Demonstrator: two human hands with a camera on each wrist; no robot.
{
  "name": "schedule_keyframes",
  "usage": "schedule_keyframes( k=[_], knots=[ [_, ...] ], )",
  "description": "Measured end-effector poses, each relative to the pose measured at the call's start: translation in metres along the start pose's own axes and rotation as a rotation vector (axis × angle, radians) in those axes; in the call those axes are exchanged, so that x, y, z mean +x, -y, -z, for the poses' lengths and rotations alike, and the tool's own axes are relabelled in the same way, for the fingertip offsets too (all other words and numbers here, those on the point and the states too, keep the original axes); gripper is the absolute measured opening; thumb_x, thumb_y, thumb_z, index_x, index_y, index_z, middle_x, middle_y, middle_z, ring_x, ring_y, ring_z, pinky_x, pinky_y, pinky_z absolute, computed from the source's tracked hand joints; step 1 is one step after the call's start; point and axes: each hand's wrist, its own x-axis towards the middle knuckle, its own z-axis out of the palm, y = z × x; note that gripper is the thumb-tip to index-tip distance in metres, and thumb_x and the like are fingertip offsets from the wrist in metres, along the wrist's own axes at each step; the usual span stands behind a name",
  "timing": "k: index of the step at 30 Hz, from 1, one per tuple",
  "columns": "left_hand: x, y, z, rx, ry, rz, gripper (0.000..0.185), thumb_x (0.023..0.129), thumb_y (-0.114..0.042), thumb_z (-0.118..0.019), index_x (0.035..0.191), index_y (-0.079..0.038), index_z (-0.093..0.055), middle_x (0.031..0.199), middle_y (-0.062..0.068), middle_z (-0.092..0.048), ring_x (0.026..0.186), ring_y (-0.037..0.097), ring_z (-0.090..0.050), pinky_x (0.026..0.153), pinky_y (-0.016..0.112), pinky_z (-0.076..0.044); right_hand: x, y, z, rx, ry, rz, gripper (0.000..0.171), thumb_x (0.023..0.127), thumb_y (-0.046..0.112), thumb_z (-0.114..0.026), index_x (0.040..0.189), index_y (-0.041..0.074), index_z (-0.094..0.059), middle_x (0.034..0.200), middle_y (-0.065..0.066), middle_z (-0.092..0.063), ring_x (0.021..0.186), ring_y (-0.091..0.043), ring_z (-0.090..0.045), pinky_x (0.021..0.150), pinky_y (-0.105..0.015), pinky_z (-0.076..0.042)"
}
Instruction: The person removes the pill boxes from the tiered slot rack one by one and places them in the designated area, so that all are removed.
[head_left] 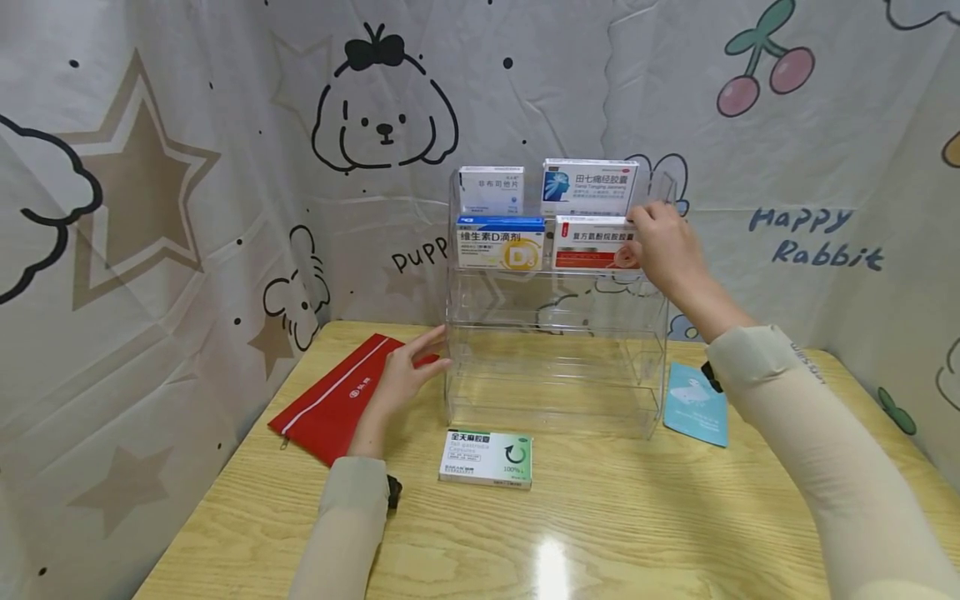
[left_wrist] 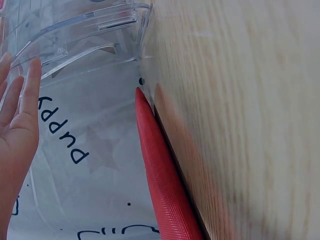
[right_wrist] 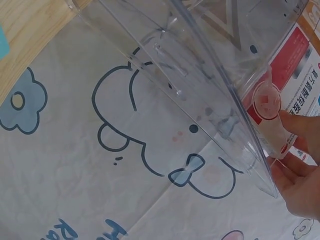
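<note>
A clear tiered display rack (head_left: 555, 400) stands on the table with medicine boxes on its upper two tiers. My right hand (head_left: 666, 250) pinches the right end of a red and white medicine box (head_left: 592, 243) on the second tier; thumb and fingers also show at that end in the right wrist view. Beside it sits a blue and yellow vitamin D box (head_left: 500, 243). Above are a small white box (head_left: 491, 190) and a white box with a blue head picture (head_left: 589, 187). My left hand (head_left: 401, 375), fingers extended, is at the rack's left side.
A green and white capsule box (head_left: 485, 458) lies on the table (head_left: 600, 517) in front of the rack. Left of the rack is a red zip pouch (head_left: 330, 400), partly behind my left hand. A light blue packet (head_left: 693, 408) lies to the right. A printed cloth (head_left: 525, 100) hangs behind.
</note>
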Motion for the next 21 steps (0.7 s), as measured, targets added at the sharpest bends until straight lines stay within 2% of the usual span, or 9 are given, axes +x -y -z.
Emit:
schedule_keyframes(
  k=[5, 12, 16, 21],
  knots=[
    [0.000, 0.000, 0.000, 0.011, -0.003, -0.011, 0.061, 0.091, -0.012, -0.068, 0.148, -0.017, -0.045, 0.149, 0.009, -0.050, 0.137, 0.027, -0.050, 0.108, 0.042, -0.046, 0.001, -0.001, 0.001, 0.000, -0.009, 0.020, 0.028, 0.091, 0.004, -0.065, 0.116, -0.006, -0.056, 0.115, -0.025, -0.056, 0.103, -0.041, -0.054, 0.088, -0.054, -0.050],
    [0.001, 0.000, 0.000, 0.004, -0.003, -0.006, 0.060, 0.092, -0.013, -0.067, 0.148, -0.018, -0.045, 0.149, 0.008, -0.051, 0.137, 0.026, -0.050, 0.109, 0.042, -0.046, 0.003, -0.003, 0.006, 0.012, -0.068, 0.054, 0.027, 0.090, 0.004, -0.068, 0.113, -0.004, -0.057, 0.112, -0.023, -0.056, 0.098, -0.039, -0.055, 0.083, -0.051, -0.053],
    [0.001, 0.000, 0.000, -0.001, -0.001, -0.003, 0.061, 0.092, -0.014, -0.067, 0.148, -0.018, -0.045, 0.149, 0.008, -0.050, 0.137, 0.026, -0.050, 0.109, 0.043, -0.046, 0.004, -0.002, 0.011, 0.058, -0.088, 0.040, 0.024, 0.092, 0.006, -0.065, 0.114, -0.002, -0.057, 0.115, -0.022, -0.053, 0.098, -0.038, -0.055, 0.081, -0.051, -0.054],
    [0.000, 0.001, 0.000, -0.003, -0.002, -0.014, 0.061, 0.091, -0.013, -0.068, 0.148, -0.017, -0.045, 0.148, 0.010, -0.051, 0.136, 0.028, -0.050, 0.108, 0.044, -0.047, 0.004, -0.004, 0.013, 0.150, -0.126, 0.058, 0.022, 0.092, 0.003, -0.065, 0.112, -0.003, -0.057, 0.118, -0.021, -0.051, 0.104, -0.036, -0.054, 0.086, -0.051, -0.055]
  ],
)
